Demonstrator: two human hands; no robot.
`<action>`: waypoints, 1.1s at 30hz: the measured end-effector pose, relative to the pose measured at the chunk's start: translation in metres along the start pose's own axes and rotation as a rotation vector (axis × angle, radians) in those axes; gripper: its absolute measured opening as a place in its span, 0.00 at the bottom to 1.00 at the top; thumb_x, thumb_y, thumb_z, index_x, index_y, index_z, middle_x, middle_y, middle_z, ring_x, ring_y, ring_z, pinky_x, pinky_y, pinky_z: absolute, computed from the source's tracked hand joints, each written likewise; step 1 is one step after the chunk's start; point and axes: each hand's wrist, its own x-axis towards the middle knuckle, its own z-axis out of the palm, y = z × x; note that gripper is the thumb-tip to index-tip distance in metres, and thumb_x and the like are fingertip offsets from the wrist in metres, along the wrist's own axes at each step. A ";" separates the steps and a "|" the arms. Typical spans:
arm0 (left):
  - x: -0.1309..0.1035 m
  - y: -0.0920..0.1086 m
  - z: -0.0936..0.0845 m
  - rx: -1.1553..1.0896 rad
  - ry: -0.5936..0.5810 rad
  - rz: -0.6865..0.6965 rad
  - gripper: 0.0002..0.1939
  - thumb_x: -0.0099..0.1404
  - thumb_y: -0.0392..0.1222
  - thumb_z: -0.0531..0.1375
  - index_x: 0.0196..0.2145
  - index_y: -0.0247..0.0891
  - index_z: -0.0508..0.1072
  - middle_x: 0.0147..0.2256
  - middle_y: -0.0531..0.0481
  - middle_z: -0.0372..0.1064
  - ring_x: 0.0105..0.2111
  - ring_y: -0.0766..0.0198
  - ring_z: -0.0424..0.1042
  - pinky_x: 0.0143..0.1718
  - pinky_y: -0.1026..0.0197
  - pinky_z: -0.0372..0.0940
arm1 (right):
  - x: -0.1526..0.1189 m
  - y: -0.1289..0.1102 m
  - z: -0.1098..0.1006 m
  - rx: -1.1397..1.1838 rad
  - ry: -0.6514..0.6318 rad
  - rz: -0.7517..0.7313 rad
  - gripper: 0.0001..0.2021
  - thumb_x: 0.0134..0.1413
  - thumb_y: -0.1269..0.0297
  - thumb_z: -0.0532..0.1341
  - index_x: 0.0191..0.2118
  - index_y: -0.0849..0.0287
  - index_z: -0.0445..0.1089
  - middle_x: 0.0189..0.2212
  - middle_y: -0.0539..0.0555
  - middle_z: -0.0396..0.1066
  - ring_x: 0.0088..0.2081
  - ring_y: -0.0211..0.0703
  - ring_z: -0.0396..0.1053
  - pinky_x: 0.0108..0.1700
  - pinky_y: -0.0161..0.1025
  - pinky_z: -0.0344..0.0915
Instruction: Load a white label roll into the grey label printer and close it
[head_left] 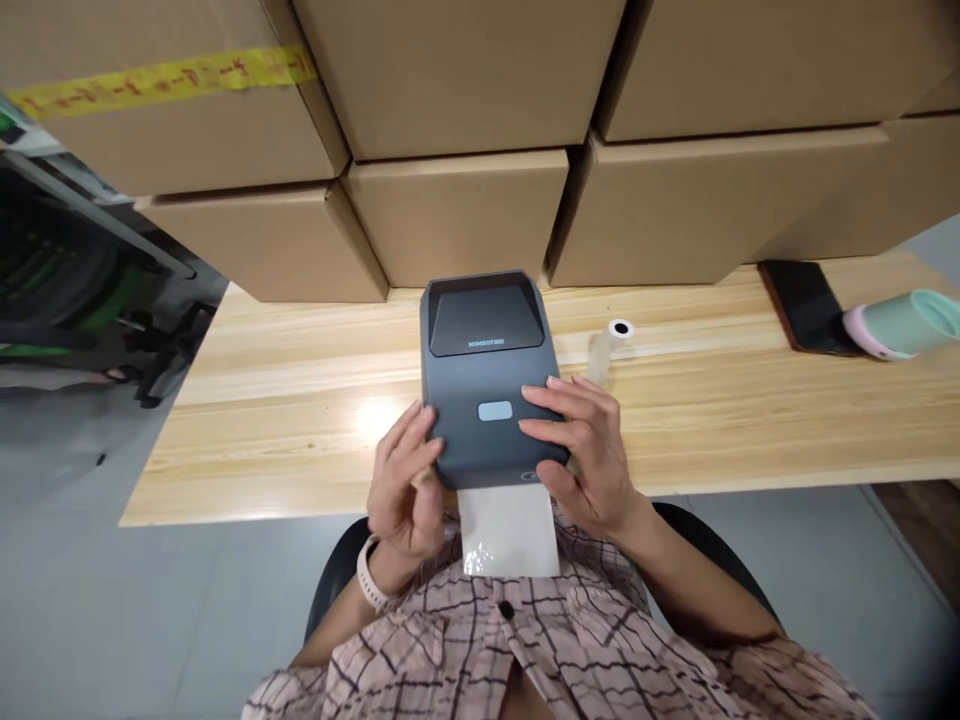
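A dark grey label printer (480,385) sits at the front edge of the wooden table, with a dark window in its lid and a pale blue button (495,411). From its front slot a blank white label sheet (510,535) hangs down toward my lap. My left hand (409,485) grips the printer's left front side, fingertips on the edge and the other fingers curled. Over the right front corner lies my right hand (589,450), its fingers spread across the top beside the button and the thumb at the front edge. Parts of both palms are hidden.
On the table (285,400) behind my right hand stands a small white roll (621,329) with a strip trailing from it. A dark phone (808,308) and a mint-and-pink cup (904,325) lie at the right. Stacked cardboard boxes (465,215) line the back.
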 end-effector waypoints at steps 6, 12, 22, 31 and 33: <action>-0.024 0.027 -0.022 -0.199 -0.302 -0.592 0.24 0.75 0.51 0.55 0.22 0.38 0.70 0.20 0.53 0.61 0.21 0.66 0.61 0.24 0.62 0.58 | 0.000 -0.008 0.007 0.027 0.080 0.097 0.13 0.68 0.61 0.51 0.54 0.47 0.66 0.59 0.55 0.72 0.65 0.56 0.63 0.68 0.60 0.58; -0.005 0.043 -0.025 -0.668 -0.781 -1.080 0.24 0.68 0.59 0.64 0.24 0.35 0.74 0.24 0.50 0.68 0.25 0.67 0.63 0.28 0.63 0.60 | 0.004 -0.008 0.009 0.005 0.112 0.041 0.12 0.70 0.61 0.52 0.53 0.49 0.68 0.56 0.56 0.73 0.62 0.55 0.66 0.66 0.59 0.58; -0.012 0.022 -0.024 -0.520 -0.859 -0.852 0.24 0.73 0.51 0.60 0.22 0.35 0.65 0.24 0.54 0.56 0.26 0.69 0.53 0.28 0.64 0.51 | 0.013 -0.010 -0.002 -0.164 0.020 -0.007 0.26 0.75 0.45 0.41 0.56 0.48 0.71 0.54 0.58 0.71 0.58 0.53 0.66 0.66 0.61 0.54; -0.017 0.021 -0.023 -0.532 -0.701 -0.678 0.27 0.72 0.50 0.60 0.18 0.36 0.61 0.18 0.57 0.54 0.20 0.72 0.52 0.23 0.65 0.48 | 0.052 -0.010 -0.027 -0.406 -0.301 -0.288 0.21 0.65 0.38 0.56 0.45 0.48 0.75 0.65 0.51 0.70 0.72 0.62 0.55 0.74 0.64 0.37; -0.021 0.020 -0.022 -0.439 -0.401 -0.622 0.26 0.74 0.47 0.58 0.19 0.36 0.62 0.18 0.56 0.56 0.20 0.71 0.56 0.23 0.65 0.52 | 0.048 -0.007 -0.024 -0.363 -0.311 -0.259 0.21 0.66 0.38 0.56 0.48 0.49 0.74 0.66 0.52 0.69 0.73 0.61 0.54 0.75 0.66 0.35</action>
